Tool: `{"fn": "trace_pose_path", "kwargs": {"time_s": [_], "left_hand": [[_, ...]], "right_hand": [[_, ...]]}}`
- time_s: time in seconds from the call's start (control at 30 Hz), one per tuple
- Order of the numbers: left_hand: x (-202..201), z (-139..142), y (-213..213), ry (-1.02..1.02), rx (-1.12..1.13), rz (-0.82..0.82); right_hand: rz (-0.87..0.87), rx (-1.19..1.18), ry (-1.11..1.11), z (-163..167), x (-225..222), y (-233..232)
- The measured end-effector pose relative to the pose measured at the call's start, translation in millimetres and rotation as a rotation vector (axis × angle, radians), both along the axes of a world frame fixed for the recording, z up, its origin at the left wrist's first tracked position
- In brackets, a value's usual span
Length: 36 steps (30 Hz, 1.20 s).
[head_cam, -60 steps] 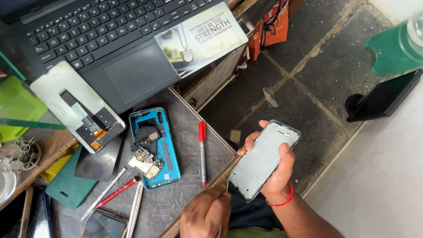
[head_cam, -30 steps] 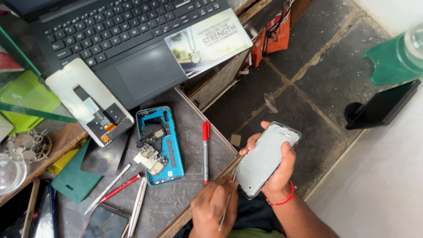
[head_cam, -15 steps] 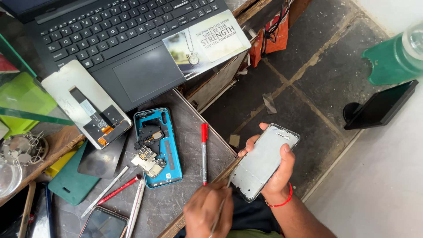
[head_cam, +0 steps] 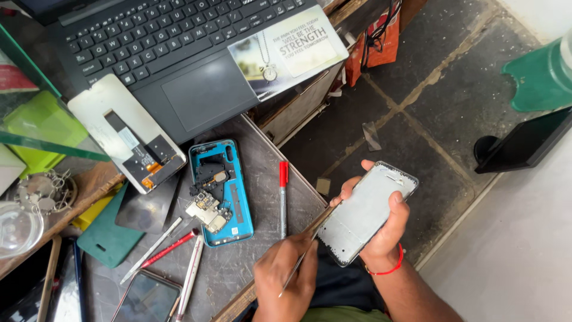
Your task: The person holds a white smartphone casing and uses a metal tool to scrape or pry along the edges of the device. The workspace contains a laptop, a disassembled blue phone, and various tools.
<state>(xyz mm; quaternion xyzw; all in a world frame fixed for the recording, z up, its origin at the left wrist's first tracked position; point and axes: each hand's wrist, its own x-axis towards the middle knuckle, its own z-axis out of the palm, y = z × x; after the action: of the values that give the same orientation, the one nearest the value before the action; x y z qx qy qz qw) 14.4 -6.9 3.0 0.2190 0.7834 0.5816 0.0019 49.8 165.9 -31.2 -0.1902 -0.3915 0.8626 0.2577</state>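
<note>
Right hand [head_cam: 381, 232] is wrapped around a bare phone frame [head_cam: 366, 211], thumb on one long edge and fingers on the other, held off the desk's near edge over the floor. Left hand [head_cam: 286, 280] pinches a thin metal tool [head_cam: 301, 262], tip at the frame's lower corner. That frame looks light, thin and stiff but easy to bend, so I'd grip it by the long edges, not the middle.

A grey worktop [head_cam: 250, 262] with a wooden front edge fills the lower left of the frame. To the right, a dark tiled floor [head_cam: 429, 101] meets a pale surface [head_cam: 512, 250] at lower right.
</note>
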Motion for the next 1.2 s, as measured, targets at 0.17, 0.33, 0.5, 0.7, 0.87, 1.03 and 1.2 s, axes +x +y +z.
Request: {"fn": "trace_pose_path", "kwargs": {"time_s": [0.17,0.33,0.5,0.7,0.87,1.03,1.2], "left_hand": [[-5.7,-3.7,8.5,0.059,-0.002,-0.066],[-2.8,0.0,-16.3,0.013,-0.006,-0.031],[-2.9,1.2,-4.7,0.056,-0.026,-0.057],[-5.8,-2.9,12.8,0.16,-0.03,-0.119],[-6.6,5.6,-5.3,0.099,-0.023,-0.057],[-13.5,7.7,15.4,0.045,-0.023,-0.041],[-11.6,7.1,10.3,-0.073,-0.057,-0.026]], "right_hand": [[-0.002,0.015,-0.019,-3.2,-1.7,1.3],[0.015,-0.011,0.003,-4.9,-0.8,1.3],[-0.001,0.039,-0.029,-3.3,1.5,-0.8],[-0.003,0.018,-0.021,-3.4,-0.3,1.9],[-0.004,-0.01,-0.04,-5.4,1.0,1.5],[-0.013,0.05,-0.024,-4.5,-1.4,2.8],[-0.018,0.028,-0.038,-4.5,-1.3,2.3]]}}
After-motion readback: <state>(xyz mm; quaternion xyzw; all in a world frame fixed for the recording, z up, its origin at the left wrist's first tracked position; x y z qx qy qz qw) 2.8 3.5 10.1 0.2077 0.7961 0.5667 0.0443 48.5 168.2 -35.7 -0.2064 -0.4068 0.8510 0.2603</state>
